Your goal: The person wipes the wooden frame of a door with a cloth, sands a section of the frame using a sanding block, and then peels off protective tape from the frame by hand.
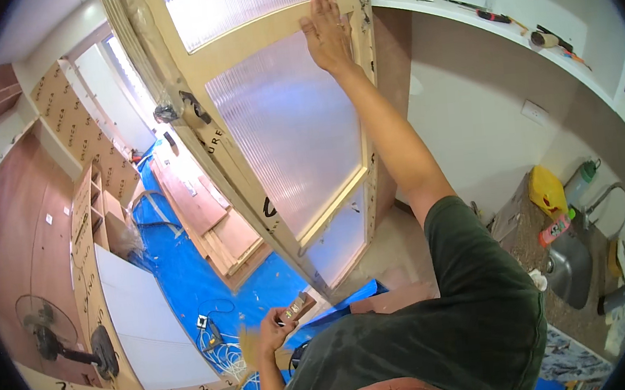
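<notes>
My right hand (328, 36) reaches up and lies flat, fingers stretched, against the cross rail of a pale wooden door (241, 60). Ribbed translucent panels (288, 130) fill the door frame. Low and to the left, my left hand (271, 332) is closed around a small brownish block-like piece (296, 309) with light markings, whose kind I cannot make out. Beside that hand is a blurred, tan, bristle-like shape (250, 347); whether it belongs to the held piece is unclear. Brown protective covering (231, 154) runs along the door's left edge.
Blue sheeting (157, 246) covers the floor at left, bearing stacked wooden boards (202, 212) and coiled white cable (230, 362). A fan (54, 344) stands far left. Right are a sink (568, 269), a yellow bag (546, 189) and a white shelf (514, 32) with tools.
</notes>
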Demonstrator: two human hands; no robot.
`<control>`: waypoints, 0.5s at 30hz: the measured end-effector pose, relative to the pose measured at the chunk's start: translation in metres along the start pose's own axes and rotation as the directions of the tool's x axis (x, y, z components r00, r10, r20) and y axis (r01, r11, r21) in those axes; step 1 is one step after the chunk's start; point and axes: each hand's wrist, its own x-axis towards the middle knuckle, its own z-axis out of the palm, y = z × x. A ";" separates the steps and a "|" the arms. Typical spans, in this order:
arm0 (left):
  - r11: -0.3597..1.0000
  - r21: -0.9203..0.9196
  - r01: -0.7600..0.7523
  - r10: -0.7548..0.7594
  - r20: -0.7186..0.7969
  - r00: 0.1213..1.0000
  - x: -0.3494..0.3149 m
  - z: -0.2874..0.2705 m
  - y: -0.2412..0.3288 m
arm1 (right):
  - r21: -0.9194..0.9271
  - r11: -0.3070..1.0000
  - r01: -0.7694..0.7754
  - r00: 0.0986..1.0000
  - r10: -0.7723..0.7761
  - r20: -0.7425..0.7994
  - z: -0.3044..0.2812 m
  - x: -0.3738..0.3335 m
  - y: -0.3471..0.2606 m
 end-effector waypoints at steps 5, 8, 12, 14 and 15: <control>0.998 0.062 -0.009 0.008 0.021 1.000 0.018 0.023 0.022 | 0.018 0.979 0.201 0.978 -0.199 -0.066 0.006 -0.020 -0.042; 0.999 0.049 -0.004 0.003 0.023 1.000 0.025 0.035 0.020 | -0.065 0.817 0.573 0.819 -0.567 0.089 -0.016 -0.036 -0.070; 1.000 -0.005 0.010 -0.010 0.019 1.000 0.032 0.050 0.031 | 0.171 0.869 0.463 0.865 -0.402 -0.299 -0.023 0.012 -0.034; 0.999 0.016 0.035 -0.036 0.016 0.999 0.032 0.057 0.040 | 0.459 0.814 0.357 0.934 -0.297 -0.200 -0.029 0.036 -0.020; 0.998 0.029 0.047 -0.047 0.016 0.999 0.033 0.059 0.045 | 0.584 0.760 0.283 0.958 -0.251 -0.138 -0.028 0.048 -0.012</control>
